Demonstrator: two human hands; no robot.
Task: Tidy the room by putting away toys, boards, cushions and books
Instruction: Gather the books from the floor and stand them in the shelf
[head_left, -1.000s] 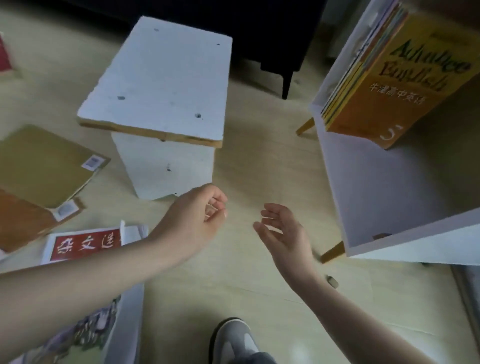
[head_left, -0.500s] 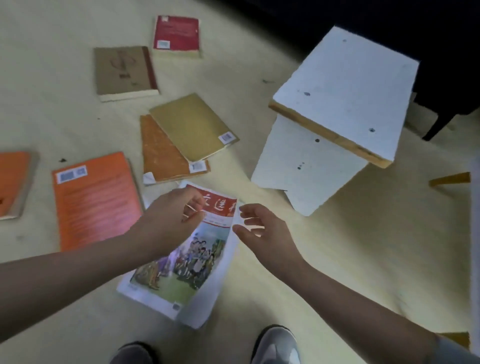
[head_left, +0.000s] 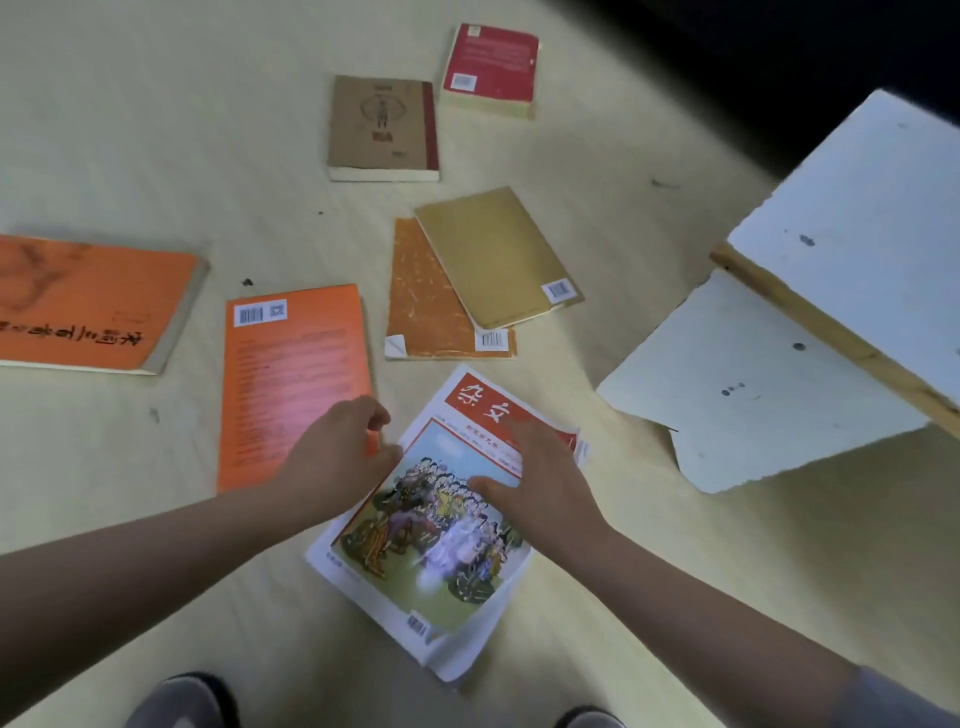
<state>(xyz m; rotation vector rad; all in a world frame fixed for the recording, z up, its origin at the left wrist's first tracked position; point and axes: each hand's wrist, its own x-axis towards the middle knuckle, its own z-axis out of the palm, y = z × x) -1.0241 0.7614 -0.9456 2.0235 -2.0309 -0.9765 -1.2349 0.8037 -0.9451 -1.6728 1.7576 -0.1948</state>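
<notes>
Head view has our right hand (head_left: 545, 478) spread flat on the illustrated, red-titled paper magazine (head_left: 441, 545) lying on the near pale floor (head_left: 156, 156), likely steadying it, while our left hand (head_left: 337, 457) curls at its left edge, probably to lift it; whether it pinches the pages we cannot tell.

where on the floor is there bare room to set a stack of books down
Bare floor left of the brown book, beyond the far-left orange book. Another patch between the magazine and the white stool. Crowded in the middle, where the gold book overlaps the speckled book.
</notes>
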